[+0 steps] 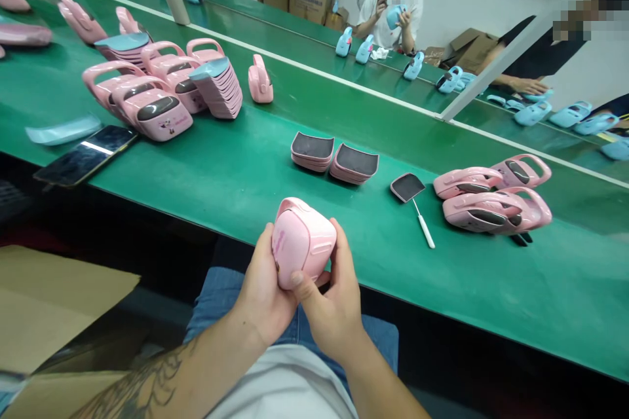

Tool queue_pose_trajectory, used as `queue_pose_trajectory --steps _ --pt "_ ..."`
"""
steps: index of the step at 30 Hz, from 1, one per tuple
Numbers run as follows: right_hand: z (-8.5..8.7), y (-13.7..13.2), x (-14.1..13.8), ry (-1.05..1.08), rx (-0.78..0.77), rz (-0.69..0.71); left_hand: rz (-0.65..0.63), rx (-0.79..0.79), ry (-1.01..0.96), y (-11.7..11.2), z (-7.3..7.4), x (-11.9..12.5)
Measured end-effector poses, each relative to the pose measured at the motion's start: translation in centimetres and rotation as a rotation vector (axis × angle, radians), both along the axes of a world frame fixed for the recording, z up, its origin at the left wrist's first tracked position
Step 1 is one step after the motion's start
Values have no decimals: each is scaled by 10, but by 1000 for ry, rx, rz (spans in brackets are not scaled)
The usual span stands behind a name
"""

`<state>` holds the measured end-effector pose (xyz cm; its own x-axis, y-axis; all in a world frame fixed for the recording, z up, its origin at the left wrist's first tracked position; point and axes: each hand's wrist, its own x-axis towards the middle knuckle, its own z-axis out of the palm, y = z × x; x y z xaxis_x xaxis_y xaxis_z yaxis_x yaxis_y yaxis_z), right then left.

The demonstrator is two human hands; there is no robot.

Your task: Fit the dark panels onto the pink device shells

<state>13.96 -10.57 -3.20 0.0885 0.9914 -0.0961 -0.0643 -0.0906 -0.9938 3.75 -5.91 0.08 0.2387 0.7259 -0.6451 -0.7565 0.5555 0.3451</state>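
While cradled in both hands: pink plastic casing (pixel 299 242), held over the near edge of the green conveyor bench (pixel 491 281), above blue jeans (pixel 386 347).
Left hand (pixel 263 291): under the casing's left side, fingers (pixel 268 239) together, clamped on the shell.
Right hand (pixel 339 304): against the casing's right side, fingers (pixel 344 239) together and clamped, thumb (pixel 297 278) across the lower face.
Nearest on the bench: two stacks of dark-faced pink trays (pixel 334 157), white-handled paddle (pixel 417 209), pile of pink handled casings (pixel 494 200).
Left along the bench: smartphone (pixel 86 155), pale blue film (pixel 63 131), more pink handled casings (pixel 152 111).
Across the bench: co-worker (pixel 390 23), both hands on a blue casing (pixel 394 16).
Lower left: cardboard sheet (pixel 49 308).
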Motion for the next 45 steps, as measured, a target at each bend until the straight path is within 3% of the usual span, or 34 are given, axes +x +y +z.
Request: queue_pose_trajectory --steps 10,21,27,32,35,39,43,45 --pt "6 0 -1 76 -41 -58 -30 -5 13 -6 -8 -2" --pt "13 -2 -3 148 -5 -54 33 140 68 -11 -8 3" --pt "25 2 -2 189 -66 -43 43 214 78 -12 -18 1" --pt "37 5 1 220 -97 25 119 176 131 -11 -23 1" --pt "32 3 -1 178 -82 -25 169 153 123 -13 -22 3" --pt "20 4 2 124 4 19 232 163 138 -17 -27 11" --pt "15 10 21 45 47 83 153 197 206 -18 -40 8" --pt "17 13 36 44 50 93 108 330 308 -14 -41 -3"
